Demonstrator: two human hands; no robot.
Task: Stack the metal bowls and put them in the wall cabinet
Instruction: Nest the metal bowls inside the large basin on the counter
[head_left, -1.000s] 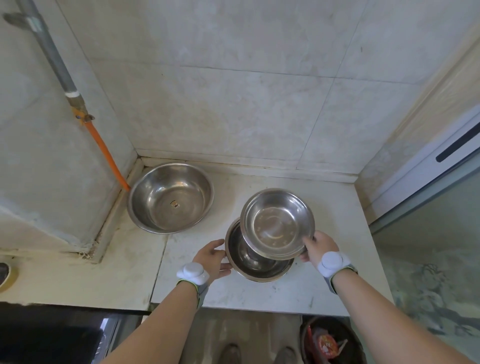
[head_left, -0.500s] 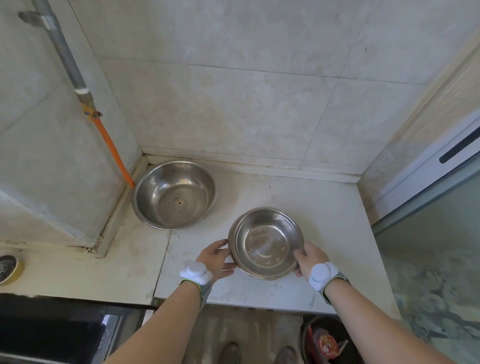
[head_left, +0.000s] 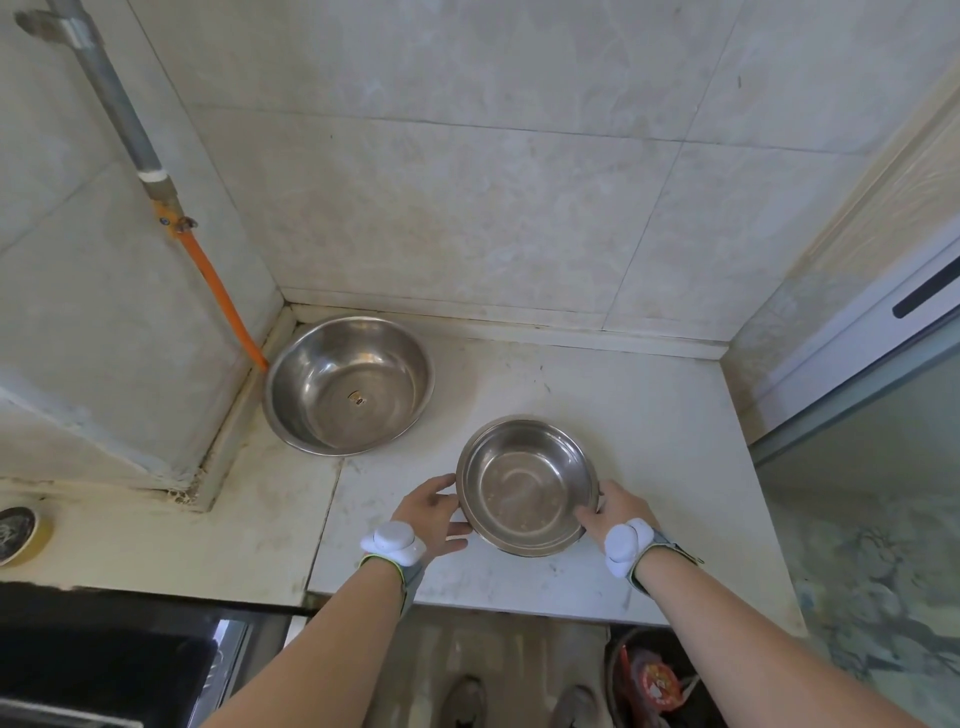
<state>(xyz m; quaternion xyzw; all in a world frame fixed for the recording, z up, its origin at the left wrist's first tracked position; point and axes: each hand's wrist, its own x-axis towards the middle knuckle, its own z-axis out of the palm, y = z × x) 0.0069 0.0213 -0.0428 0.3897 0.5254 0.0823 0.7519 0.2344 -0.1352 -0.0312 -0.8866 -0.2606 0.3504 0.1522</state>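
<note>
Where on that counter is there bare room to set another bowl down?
The widest bare patch lies right of the stacked bowls, out to the side wall, and behind them to the back wall. A narrower strip lies left of the left hand. The corner is crowded by the big bowl and orange hose.

large bowl (head_left: 348, 385) behind-left, nested bowls (head_left: 527, 486) front — counter (head_left: 649, 415)

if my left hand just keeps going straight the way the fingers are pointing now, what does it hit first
Most likely the stacked bowls. The left hand points up and to the right, with its fingertips already at that stack's near-left rim. The large bowl sits further back and left, off that line, though depth is hard to judge.
</note>
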